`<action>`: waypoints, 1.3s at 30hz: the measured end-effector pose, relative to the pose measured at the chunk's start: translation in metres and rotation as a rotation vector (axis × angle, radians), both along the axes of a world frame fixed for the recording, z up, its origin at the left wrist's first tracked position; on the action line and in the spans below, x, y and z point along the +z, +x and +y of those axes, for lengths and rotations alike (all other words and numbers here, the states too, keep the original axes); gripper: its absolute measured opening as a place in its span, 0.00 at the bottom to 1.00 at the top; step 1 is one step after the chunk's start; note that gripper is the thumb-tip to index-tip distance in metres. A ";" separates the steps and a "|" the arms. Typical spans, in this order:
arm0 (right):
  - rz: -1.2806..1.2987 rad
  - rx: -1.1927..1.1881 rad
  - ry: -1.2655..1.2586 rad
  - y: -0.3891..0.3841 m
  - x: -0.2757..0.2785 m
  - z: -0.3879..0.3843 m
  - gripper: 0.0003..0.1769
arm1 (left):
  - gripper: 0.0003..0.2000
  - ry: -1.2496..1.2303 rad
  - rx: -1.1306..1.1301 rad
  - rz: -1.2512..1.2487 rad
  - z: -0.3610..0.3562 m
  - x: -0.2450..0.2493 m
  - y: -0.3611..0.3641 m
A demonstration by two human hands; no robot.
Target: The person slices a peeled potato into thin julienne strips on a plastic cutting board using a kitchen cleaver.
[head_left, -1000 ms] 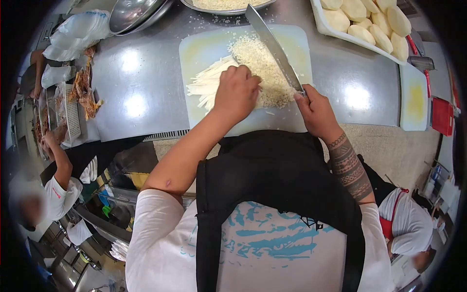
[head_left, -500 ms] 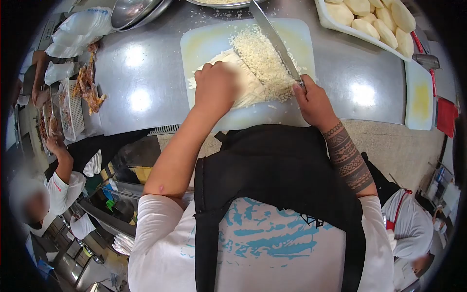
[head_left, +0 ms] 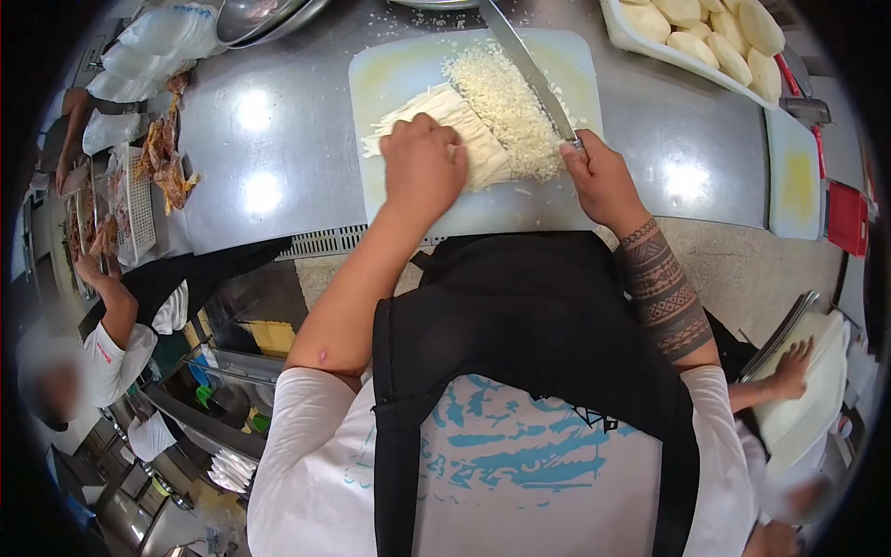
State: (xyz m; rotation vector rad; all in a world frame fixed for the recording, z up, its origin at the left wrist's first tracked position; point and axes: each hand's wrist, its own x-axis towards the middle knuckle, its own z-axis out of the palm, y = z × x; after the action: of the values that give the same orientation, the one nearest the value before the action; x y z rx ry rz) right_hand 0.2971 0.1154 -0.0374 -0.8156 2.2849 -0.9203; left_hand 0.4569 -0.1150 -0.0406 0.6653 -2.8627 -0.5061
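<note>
My left hand [head_left: 424, 167] rests with curled fingers on a bed of long, pale strips [head_left: 436, 107], which look like cut potato, and holds them down. In my right hand [head_left: 603, 181] is the handle of a large kitchen knife [head_left: 531, 72]. Its blade points away from me, along the right side of a heap of finely chopped pale bits [head_left: 497, 93]. Strips and bits lie side by side on a white cutting board [head_left: 568, 56] with yellowish stains. My left fingertips are partly hidden from view.
Peeled potatoes [head_left: 691, 46] fill a white tray [head_left: 640, 65] at the upper right. Another cutting board [head_left: 795, 181] lies at the table's right end. Metal bowls [head_left: 264, 19] stand at the back left, near browned meat [head_left: 165, 153]. People work on both sides; one hand [head_left: 792, 369] is over a pale tray.
The whole view has shifted slightly. My left hand has shifted a little on the strips, while the knife stays along the chopped heap. On the right, a person's hand and pale tray have appeared.
</note>
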 end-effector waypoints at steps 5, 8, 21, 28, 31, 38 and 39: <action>-0.034 -0.080 -0.096 0.013 0.012 0.005 0.18 | 0.09 -0.076 -0.049 0.220 0.002 -0.010 0.019; -0.091 -0.153 -0.148 0.024 0.018 0.005 0.17 | 0.08 -0.001 -0.254 0.232 0.028 -0.032 0.024; -0.183 -0.208 -0.167 0.060 0.018 0.030 0.15 | 0.07 -0.218 -0.306 0.168 0.047 -0.063 0.033; -0.347 -0.116 -0.071 0.074 0.034 0.034 0.16 | 0.54 -0.101 -0.174 0.184 0.040 -0.066 0.029; -0.236 -0.013 -0.060 0.068 0.023 0.040 0.17 | 0.57 -0.290 -0.127 0.066 0.023 -0.078 0.011; -0.198 0.085 -0.035 0.058 0.023 0.044 0.16 | 0.56 -0.356 -0.090 0.025 0.015 -0.079 0.000; -0.202 0.087 -0.037 0.058 0.022 0.043 0.16 | 0.56 -0.358 -0.088 0.021 0.014 -0.079 0.001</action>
State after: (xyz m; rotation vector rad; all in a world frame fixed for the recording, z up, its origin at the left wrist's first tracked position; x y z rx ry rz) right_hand 0.3548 0.1584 -0.0153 -0.7934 2.0487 -0.9620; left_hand 0.4575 -0.1009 -0.1195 0.4698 -2.8620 -0.0048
